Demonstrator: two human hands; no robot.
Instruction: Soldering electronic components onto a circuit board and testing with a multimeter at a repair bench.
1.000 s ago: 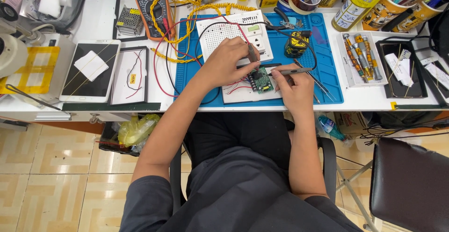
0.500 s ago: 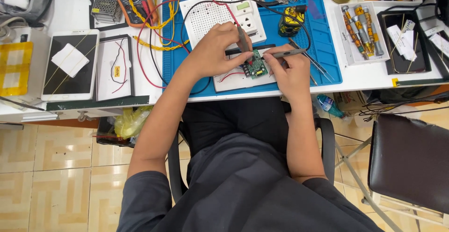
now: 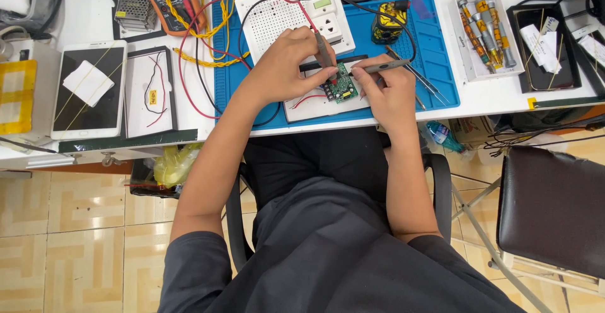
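Landmark: the small green rectangular circuit board (image 3: 342, 88), which lies on a white plate on the blue rubber work mat (image 3: 435, 67); every place below is told from it
Left hand: my left hand (image 3: 287, 67) sits just left of the board, fingers pinched narrow around a slim dark probe (image 3: 324, 51) that stands nearly upright, its tip coming down at the board's upper left corner
Right hand: my right hand (image 3: 389, 93) rests just right of the board, closed around a thin grey metal pen-shaped tool (image 3: 382, 67) held almost level, its tip pointing left at the board's top edge
Board contact: whether either tip truly touches the board I cannot tell
Behind the board: a white perforated panel with a socket (image 3: 287, 11), touching my left knuckles
Far left of the board: a white-framed tablet with a dark screen (image 3: 88, 89), well apart, off the mat
Upper right of the board: a small yellow and black tool (image 3: 388, 18), near, on the mat
Far right of the board: a white tray of screwdriver bits (image 3: 482, 26), beyond the mat's edge
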